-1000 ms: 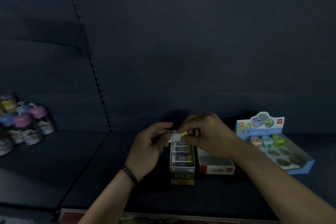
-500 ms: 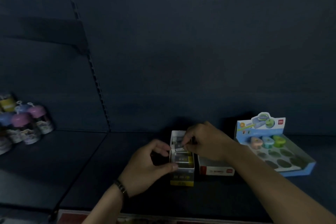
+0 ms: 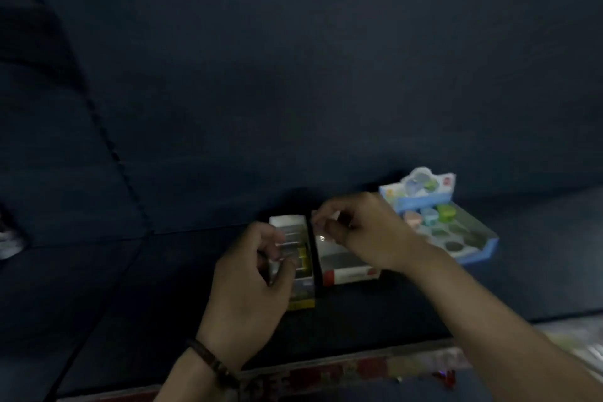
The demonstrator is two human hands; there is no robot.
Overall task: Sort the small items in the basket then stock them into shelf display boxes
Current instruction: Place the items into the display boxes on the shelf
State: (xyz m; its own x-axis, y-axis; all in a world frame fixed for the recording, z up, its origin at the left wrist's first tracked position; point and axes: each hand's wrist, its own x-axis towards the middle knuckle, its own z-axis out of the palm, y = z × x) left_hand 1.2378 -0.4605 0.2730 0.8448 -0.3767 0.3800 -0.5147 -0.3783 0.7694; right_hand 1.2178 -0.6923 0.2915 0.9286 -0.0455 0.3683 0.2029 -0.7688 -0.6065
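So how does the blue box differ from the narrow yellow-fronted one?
The blue box is wide and low, the narrow box slim. The blue box has round slots, mostly empty; the narrow box holds rectangular packs in one row. Both sit open-topped on the shelf.

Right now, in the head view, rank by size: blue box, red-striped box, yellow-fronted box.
1. Blue box
2 and 3. Red-striped box and yellow-fronted box look alike; each is partly covered, so no ranking.
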